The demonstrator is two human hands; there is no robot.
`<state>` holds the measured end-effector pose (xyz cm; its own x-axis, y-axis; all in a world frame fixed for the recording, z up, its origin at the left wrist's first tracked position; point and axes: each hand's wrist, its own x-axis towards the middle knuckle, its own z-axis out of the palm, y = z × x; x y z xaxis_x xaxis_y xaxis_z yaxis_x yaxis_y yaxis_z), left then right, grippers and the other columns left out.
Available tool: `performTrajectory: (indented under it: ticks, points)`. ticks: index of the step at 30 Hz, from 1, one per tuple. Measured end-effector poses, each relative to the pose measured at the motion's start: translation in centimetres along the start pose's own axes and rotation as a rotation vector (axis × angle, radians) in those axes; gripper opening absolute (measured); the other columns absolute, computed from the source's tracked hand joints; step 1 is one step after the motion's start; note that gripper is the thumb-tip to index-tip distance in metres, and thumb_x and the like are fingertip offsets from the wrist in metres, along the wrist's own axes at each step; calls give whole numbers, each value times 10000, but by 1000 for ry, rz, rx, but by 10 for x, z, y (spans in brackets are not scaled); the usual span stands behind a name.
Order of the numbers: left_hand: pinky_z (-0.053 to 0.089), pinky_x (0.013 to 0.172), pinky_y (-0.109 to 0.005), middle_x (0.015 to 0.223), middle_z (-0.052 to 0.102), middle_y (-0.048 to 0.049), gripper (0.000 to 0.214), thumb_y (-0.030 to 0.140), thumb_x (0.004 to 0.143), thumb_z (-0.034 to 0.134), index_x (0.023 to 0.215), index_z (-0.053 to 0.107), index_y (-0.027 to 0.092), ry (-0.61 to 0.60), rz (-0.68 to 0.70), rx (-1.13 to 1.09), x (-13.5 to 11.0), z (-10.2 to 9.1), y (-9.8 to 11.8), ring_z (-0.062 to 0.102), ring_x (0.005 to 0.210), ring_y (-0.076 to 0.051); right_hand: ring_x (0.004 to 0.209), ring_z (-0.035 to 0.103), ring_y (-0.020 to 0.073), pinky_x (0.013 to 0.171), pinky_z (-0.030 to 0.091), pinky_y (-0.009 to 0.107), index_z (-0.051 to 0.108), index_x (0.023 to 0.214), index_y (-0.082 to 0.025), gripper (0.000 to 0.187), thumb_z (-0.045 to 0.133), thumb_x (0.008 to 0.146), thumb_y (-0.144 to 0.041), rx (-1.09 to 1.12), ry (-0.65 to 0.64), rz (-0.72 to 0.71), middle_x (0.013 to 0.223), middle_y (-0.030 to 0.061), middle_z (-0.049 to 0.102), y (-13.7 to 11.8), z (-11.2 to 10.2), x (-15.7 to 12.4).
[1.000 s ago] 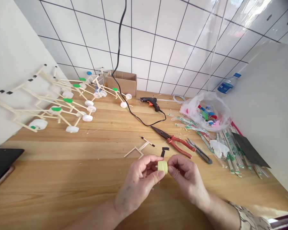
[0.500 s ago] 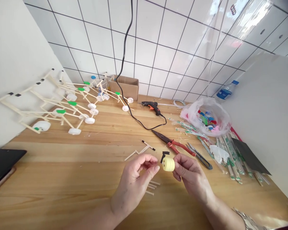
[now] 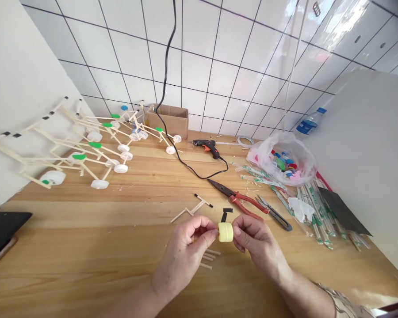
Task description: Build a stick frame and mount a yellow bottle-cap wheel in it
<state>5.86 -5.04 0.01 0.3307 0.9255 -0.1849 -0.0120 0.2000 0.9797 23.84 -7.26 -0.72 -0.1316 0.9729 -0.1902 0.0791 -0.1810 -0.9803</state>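
Observation:
Between my two hands is a small pale yellow cylinder (image 3: 226, 232) with a groove round its middle. My right hand (image 3: 260, 243) pinches its right end between thumb and fingers. The thumb and fingertips of my left hand (image 3: 185, 249) are closed at its left end; whether they grip the cylinder or something small there is hidden. Just behind it lie black strips (image 3: 224, 216). Several thin wooden sticks (image 3: 209, 256) lie partly hidden by my left hand. A small joined stick frame (image 3: 195, 207) with black-wrapped ends lies beyond my hands.
Red-handled pliers (image 3: 239, 198) and snips (image 3: 274, 213) lie behind my right hand. Further back are a glue gun (image 3: 207, 146) with a black cord and a cardboard box (image 3: 172, 121). Stick models with white wheels (image 3: 99, 183) stand left. A bag of bottle caps (image 3: 298, 174) and wrapped chopsticks (image 3: 313, 212) are right.
My right hand has brought the yellow cylinder left to my left fingertips, which now meet its left end. The cylinder has turned, so its end face no longer shows. The view has shifted slightly.

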Motion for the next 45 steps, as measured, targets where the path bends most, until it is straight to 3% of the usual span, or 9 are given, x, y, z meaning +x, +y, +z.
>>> performTrajectory:
  ticks: [3, 5, 7, 10, 19, 28, 34, 45]
  points:
    - [379, 547, -203, 600, 531, 32, 157, 295, 773, 622, 676, 618, 171, 14, -37, -36, 0, -1, -1, 479, 587, -123, 574, 401, 110, 530, 333, 229, 541, 764, -168, 345, 577, 835, -504, -44, 28, -72, 628, -19, 473, -2, 2, -3]
    - [376, 552, -204, 600, 516, 35, 192, 334, 786, 616, 681, 602, 173, 15, -50, -66, 0, -1, -2, 467, 588, -121, 683, 481, 141, 613, 403, 250, 560, 923, -179, 341, 628, 805, -492, -91, 53, -174, 758, 13, 546, -1, 5, -5]
    - [374, 550, -204, 606, 500, 40, 230, 386, 801, 604, 700, 588, 180, -10, -63, -87, -1, 0, -4, 457, 589, -120, 777, 521, 169, 685, 442, 276, 520, 1096, -202, 481, 678, 759, -507, -170, 67, -291, 877, 39, 583, 2, 8, -7]
    - [391, 569, -209, 645, 503, 38, 260, 430, 817, 580, 721, 567, 188, -53, -81, -102, -4, 3, -5, 468, 613, -126, 741, 527, 162, 659, 465, 272, 472, 1188, -218, 597, 683, 736, -547, -327, 96, -388, 928, 53, 605, 8, 14, -10]
    - [441, 657, -252, 735, 510, 14, 286, 470, 861, 492, 750, 505, 206, -105, -104, -53, -8, 12, -12, 495, 719, -165, 668, 567, 145, 606, 464, 244, 570, 982, -186, 238, 633, 826, -353, -508, 140, -429, 818, 42, 653, 6, 22, -8]
    - [419, 601, -234, 695, 480, 26, 257, 437, 851, 526, 752, 543, 200, -111, -136, -132, -10, 12, -19, 433, 640, -133, 663, 587, 150, 610, 471, 251, 572, 973, -192, 232, 599, 861, -394, -555, 106, -569, 752, 28, 638, -4, 20, -7]
    - [402, 502, -216, 674, 517, 11, 267, 430, 782, 622, 763, 614, 164, -102, -206, -296, -7, 14, -21, 417, 565, -106, 744, 603, 166, 681, 496, 278, 553, 1012, -194, 178, 596, 877, -303, -572, 44, -700, 836, 58, 654, -2, 14, -4]
    - [361, 418, -202, 638, 503, 15, 247, 367, 656, 712, 700, 627, 140, -98, -369, -436, -6, 14, -16, 345, 490, -68, 802, 609, 191, 703, 524, 315, 516, 1089, -186, 227, 579, 887, -270, -645, -29, -748, 885, 89, 643, 1, 8, -3]
